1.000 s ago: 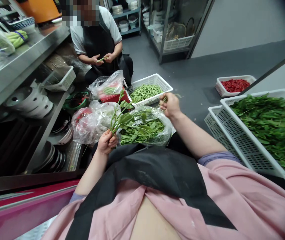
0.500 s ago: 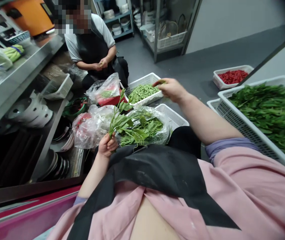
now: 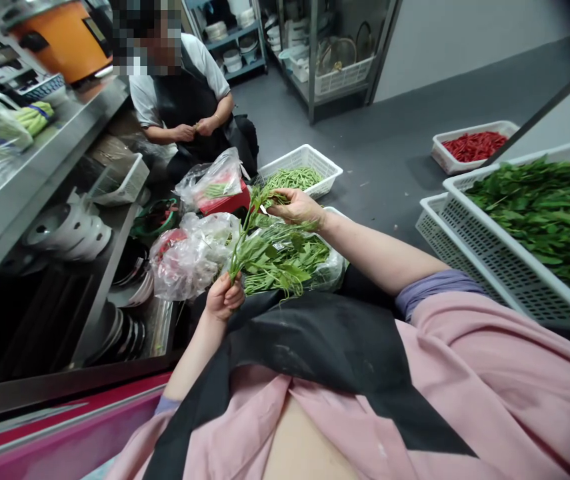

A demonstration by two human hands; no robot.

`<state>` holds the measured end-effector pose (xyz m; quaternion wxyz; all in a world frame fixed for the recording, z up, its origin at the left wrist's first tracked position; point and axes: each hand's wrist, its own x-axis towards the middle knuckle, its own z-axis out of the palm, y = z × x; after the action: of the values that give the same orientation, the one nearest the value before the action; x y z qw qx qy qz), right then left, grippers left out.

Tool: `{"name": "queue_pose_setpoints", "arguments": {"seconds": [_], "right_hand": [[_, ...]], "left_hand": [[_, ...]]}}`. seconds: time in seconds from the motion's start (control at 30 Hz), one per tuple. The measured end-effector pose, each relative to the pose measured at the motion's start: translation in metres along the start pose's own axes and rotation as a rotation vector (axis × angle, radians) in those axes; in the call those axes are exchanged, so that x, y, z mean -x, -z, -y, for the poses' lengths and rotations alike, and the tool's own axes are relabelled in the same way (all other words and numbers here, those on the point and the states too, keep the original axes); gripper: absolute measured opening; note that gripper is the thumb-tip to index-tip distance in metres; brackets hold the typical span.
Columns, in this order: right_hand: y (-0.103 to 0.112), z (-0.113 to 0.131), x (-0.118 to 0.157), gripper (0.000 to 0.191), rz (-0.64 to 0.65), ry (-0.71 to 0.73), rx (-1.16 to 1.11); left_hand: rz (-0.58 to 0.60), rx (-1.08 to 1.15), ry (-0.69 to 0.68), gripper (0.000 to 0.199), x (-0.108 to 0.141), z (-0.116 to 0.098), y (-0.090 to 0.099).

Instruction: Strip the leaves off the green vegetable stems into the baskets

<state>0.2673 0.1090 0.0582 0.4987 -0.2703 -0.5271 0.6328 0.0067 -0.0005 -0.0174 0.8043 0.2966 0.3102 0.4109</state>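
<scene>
My left hand point(image 3: 225, 295) is closed round the stems of a bunch of pea shoots point(image 3: 259, 255), whose leaves and thin tendrils spread up and to the right. At the upper end of the bunch, my right hand point(image 3: 297, 207) has its fingers pinched on a leafy tip. Below both hands, more pea shoots point(image 3: 309, 257) lie in an open clear plastic bag point(image 3: 333, 270). Part of a white basket point(image 3: 337, 213) shows behind my right forearm.
A co-worker point(image 3: 189, 100) crouches ahead, hands together, beside a white basket point(image 3: 332, 179) of green beans. Stacked baskets point(image 3: 507, 267) with leafy greens stand at right; a basket of red chillies point(image 3: 475, 145) lies beyond. A steel shelf point(image 3: 109, 267) with bowls runs along the left.
My right hand has come back left and down from over the bean basket to the top of the shoots. My left hand still holds the bunch, slightly further right.
</scene>
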Motion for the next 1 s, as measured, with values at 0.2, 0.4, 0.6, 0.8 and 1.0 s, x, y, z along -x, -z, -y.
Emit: {"name": "queue_pose_setpoints", "arguments": {"seconds": [0.2, 0.4, 0.6, 0.8, 1.0], "right_hand": [[-0.002, -0.009, -0.005, 0.053, -0.022, 0.025, 0.025], [0.007, -0.016, -0.007, 0.03, -0.108, 0.316, 0.611], [0.075, 0.004, -0.026, 0.013, -0.676, 0.182, 0.311], [0.109, 0.028, -0.003, 0.009, -0.525, -0.07, -0.081], [0.058, 0.021, 0.02, 0.016, -0.059, -0.366, -0.003]], "left_hand": [[0.055, -0.019, 0.007, 0.023, -0.001, 0.002, 0.0], [0.051, -0.039, -0.006, 0.022, 0.002, 0.002, -0.001], [0.093, -0.06, -0.047, 0.022, 0.004, 0.001, -0.004], [0.1, -0.058, -0.059, 0.021, 0.003, 0.0, -0.001], [0.089, -0.077, -0.049, 0.022, 0.002, -0.002, -0.004]]}}
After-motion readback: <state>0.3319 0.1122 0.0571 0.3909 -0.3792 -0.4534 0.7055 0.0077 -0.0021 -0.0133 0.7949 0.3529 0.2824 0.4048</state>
